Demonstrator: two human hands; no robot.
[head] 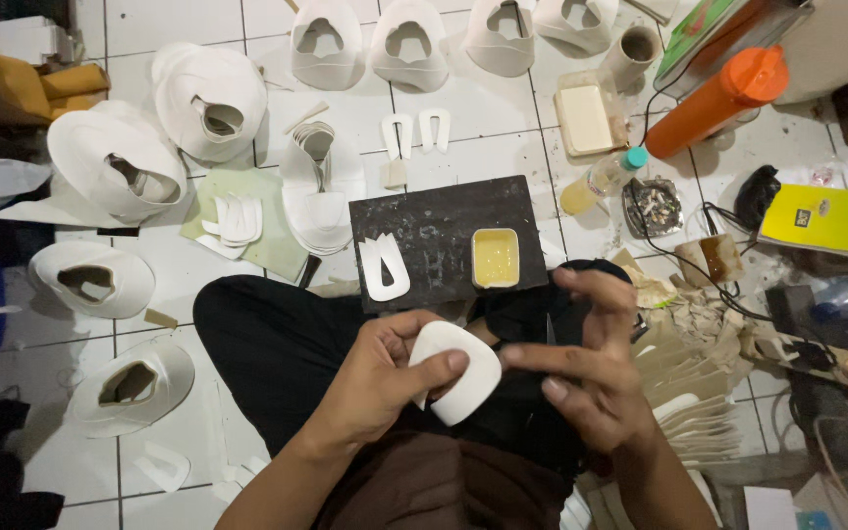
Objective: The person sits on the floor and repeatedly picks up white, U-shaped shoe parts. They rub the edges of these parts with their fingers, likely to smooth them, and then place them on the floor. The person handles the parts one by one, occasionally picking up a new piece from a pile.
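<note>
One head camera, looking straight down

A single view from the person's head faces steeply down, close over the lap. The dark work board (447, 240) sits just toward twelve o'clock of centre; the white tiled floor (503, 157) runs on toward twelve.

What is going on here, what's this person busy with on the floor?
A person sits on a white tiled floor and holds a white rounded cut-out piece in the left hand, with the right hand touching its edge. On a dark board in front of them lie a small tray of yellowish glue and another white cut piece. Stacks of white shaped pieces are spread around, and an orange bottle lies to the right.
</note>
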